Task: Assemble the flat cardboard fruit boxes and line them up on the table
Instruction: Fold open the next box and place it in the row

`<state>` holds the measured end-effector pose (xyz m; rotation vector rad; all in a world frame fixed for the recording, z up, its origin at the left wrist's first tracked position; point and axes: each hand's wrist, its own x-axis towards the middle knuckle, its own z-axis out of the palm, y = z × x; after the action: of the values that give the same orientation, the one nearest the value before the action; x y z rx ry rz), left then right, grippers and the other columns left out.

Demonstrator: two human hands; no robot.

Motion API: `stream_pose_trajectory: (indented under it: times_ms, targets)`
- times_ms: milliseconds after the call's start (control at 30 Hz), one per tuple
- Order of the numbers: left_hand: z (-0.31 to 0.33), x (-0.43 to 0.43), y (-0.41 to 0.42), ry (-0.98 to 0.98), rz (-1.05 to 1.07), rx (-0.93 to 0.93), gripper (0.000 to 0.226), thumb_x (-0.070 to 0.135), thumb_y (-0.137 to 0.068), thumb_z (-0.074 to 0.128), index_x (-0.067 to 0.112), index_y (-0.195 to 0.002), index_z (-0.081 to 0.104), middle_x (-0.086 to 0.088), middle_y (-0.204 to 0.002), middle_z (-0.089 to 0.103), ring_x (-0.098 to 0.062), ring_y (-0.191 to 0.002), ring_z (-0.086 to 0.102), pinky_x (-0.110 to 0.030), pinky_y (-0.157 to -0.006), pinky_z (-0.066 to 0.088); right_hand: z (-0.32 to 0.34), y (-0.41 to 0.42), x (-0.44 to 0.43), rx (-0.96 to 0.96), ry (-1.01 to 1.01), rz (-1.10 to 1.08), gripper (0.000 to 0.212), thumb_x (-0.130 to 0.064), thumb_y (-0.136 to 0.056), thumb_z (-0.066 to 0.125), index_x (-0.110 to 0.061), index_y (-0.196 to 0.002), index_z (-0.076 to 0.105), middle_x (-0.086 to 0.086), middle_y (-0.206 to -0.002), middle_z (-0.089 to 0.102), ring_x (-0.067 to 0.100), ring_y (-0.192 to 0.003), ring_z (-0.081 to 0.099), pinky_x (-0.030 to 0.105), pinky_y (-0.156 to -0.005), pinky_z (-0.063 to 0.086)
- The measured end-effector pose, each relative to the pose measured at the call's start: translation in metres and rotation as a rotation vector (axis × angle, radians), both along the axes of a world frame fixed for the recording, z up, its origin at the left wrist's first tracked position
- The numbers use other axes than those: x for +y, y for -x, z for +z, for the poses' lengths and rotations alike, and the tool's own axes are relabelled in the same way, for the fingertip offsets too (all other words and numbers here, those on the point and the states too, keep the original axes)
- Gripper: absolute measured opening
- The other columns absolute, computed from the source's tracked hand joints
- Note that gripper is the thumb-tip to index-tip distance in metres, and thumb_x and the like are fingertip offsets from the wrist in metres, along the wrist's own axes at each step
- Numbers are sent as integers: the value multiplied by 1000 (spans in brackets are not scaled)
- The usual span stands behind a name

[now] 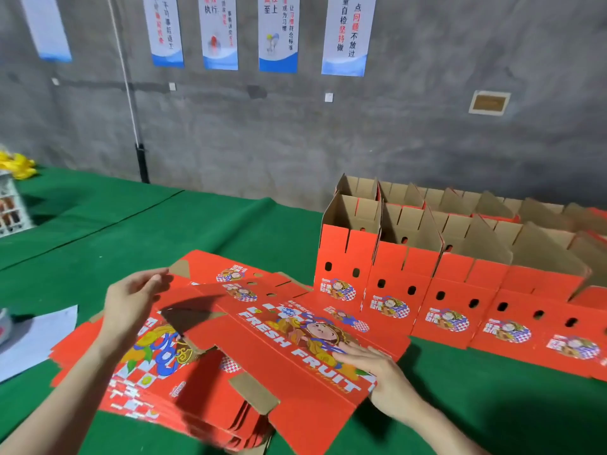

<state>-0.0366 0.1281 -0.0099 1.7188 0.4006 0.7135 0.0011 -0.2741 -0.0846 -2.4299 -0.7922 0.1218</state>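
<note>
A stack of flat red fruit boxes (184, 389) lies on the green table in front of me. One flat red box (279, 366) printed "FRESH FRUIT" is lifted at an angle above the stack. My left hand (131, 300) holds its far left edge, fingers curled over a flap. My right hand (377, 369) lies flat on its right end, fingers straight. Several assembled red boxes (410, 274) stand open-topped in two rows at the right, against the wall.
The green table covering (131, 224) stretches to the left and back. A white sheet of paper (33, 339) lies at the left edge. A white crate (10, 205) and something yellow (16, 164) sit at the far left. A grey wall with posters is behind.
</note>
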Motion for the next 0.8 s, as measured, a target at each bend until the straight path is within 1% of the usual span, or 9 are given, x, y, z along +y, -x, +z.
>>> stream_pose_trajectory:
  times_ms: [67,133,233,300,367,467,600,700,800]
  targets:
    - [4,-20,-4,-69,-39,4,21,0,-94,50,-1,-106,67,-17,-101,69,-23,-88,62,-29,-84,48,5,1,-19,-1,-107,-58,70,15,-84,48,-36,-132,46,-18,-140,40,-2,-138,28,26,-119,12]
    - [6,-44,-5,-220,-51,18,21,-1,-92,53,2,-103,70,-10,-103,70,-11,-88,63,-8,-80,44,10,4,-38,59,-253,-139,69,21,-83,46,-33,-123,58,-12,-137,49,4,-136,37,32,-119,17]
    - [18,-81,1,-428,-55,-40,26,-7,-89,55,6,-105,71,3,-105,65,11,-94,59,7,-75,34,20,11,-68,204,-467,-179,50,13,-90,51,-25,-118,66,-9,-128,60,7,-126,51,23,-109,35]
    - [32,-107,6,-543,-67,-153,35,-13,-84,56,7,-111,67,3,-118,61,-10,-113,57,4,-88,32,24,11,-85,171,-500,-247,37,5,-91,58,-21,-112,70,-12,-110,70,4,-104,64,14,-90,45]
    - [46,-138,10,-663,-86,-284,34,-5,-85,60,6,-116,64,-2,-130,53,-18,-122,49,-8,-103,28,29,8,-103,191,-651,-455,26,0,-89,63,-22,-99,71,-12,-90,72,8,-88,65,22,-83,49]
    - [64,-191,11,-723,-201,-338,35,22,-84,56,7,-114,65,-5,-131,53,-20,-122,49,-30,-104,34,37,5,-131,216,-881,-598,18,2,-86,65,-10,-98,66,7,-97,73,27,-94,67,45,-92,50]
    - [81,-284,10,-652,-483,-253,32,23,-88,66,10,-117,63,6,-122,55,-18,-119,54,-31,-102,40,53,25,-164,272,-1024,-587,19,1,-87,63,-7,-104,67,11,-100,74,27,-94,70,40,-81,53]
    - [84,-365,17,-610,-689,-149,77,40,-80,72,18,-144,34,13,-145,25,-4,-141,20,-10,-110,14,61,43,-181,227,-1074,-566,24,9,-86,60,-7,-101,70,12,-98,74,24,-92,71,36,-81,55]
    - [87,-432,27,-534,-845,-89,117,56,-72,73,26,-150,-8,21,-148,-17,7,-137,-20,5,-95,-13,68,61,-182,93,-926,-531,37,11,-86,59,-17,-106,70,-5,-105,73,10,-104,66,23,-91,50]
